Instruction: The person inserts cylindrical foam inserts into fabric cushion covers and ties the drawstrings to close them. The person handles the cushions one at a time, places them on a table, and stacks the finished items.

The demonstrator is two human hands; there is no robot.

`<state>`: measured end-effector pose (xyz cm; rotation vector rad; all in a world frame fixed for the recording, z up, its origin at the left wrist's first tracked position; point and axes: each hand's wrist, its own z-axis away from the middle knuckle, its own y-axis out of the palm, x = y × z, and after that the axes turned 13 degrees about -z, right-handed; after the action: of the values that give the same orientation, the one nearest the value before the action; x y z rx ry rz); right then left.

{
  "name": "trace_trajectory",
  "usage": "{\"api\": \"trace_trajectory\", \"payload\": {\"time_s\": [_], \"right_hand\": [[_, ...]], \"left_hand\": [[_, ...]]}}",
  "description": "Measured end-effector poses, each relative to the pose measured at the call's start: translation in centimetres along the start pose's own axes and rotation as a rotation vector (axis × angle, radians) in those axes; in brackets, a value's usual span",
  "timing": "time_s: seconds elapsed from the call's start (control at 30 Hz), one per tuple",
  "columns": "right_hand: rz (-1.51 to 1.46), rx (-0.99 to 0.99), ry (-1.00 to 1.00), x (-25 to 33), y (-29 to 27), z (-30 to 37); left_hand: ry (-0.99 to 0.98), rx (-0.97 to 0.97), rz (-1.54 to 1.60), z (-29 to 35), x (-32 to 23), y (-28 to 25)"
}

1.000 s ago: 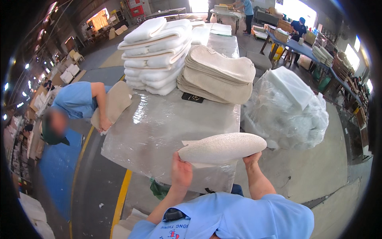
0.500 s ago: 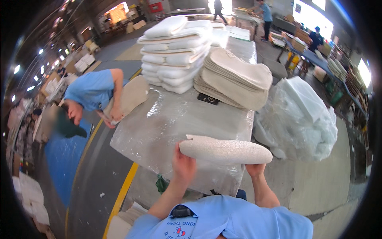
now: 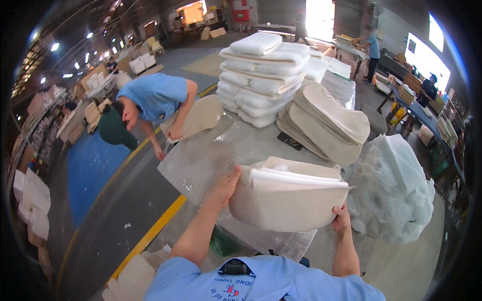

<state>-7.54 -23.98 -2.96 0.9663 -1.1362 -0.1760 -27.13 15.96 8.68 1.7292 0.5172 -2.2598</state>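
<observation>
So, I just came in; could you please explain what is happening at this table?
The person's left hand and right hand hold a beige fabric piece by its two sides, over the plastic-covered table. A white layer shows along its open upper edge. Beyond it stand a stack of beige pieces and a taller stack of folded white padding. On the left, a co-worker bends with one hand at another beige piece.

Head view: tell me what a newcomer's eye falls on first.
The beige piece, a white layer showing near its upper edge, is front and centre between left hand and right hand. Beyond it on the shiny table stand a tall white stack and a beige pile. A plastic-wrapped bundle bulges right of the table.
</observation>
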Motion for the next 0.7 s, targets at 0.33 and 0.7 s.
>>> {"api": "trace_trajectory", "payload": {"time_s": [0.33, 0.7], "right_hand": [[0.412, -0.111, -0.055, -2.9, -2.0, 10.2], [0.908, 0.343, 0.250, -8.9, 4.3, 13.0]], "left_hand": [[0.161, -0.364, 0.242, -2.8, 8.4, 2.9], [-0.006, -0.538, 0.424, -9.9, 8.6, -1.6]]}}
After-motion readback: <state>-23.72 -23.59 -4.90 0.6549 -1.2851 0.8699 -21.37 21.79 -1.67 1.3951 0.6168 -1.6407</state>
